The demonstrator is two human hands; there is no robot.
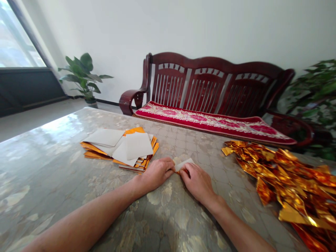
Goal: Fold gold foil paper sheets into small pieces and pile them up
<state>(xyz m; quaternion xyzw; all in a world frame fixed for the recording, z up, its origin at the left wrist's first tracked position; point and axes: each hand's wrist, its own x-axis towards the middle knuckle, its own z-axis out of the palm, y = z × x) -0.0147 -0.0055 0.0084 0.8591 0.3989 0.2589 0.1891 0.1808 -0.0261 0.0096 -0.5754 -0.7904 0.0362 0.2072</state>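
Both my hands rest on the patterned table (52,175), pinching one small paper sheet (184,163), white side up with a gold edge showing. My left hand (156,173) grips its left end with closed fingers. My right hand (197,181) presses and pinches its right end. Just left of my left hand lies a loose stack of gold-backed sheets (120,148), several turned white side up. A heap of folded gold foil pieces (283,182) lies to the right of my right hand.
A dark red wooden bench (210,87) with a red cushion (210,122) stands behind the table. Potted plants stand at the back left (82,75) and far right (315,101). A window (15,42) is at the left.
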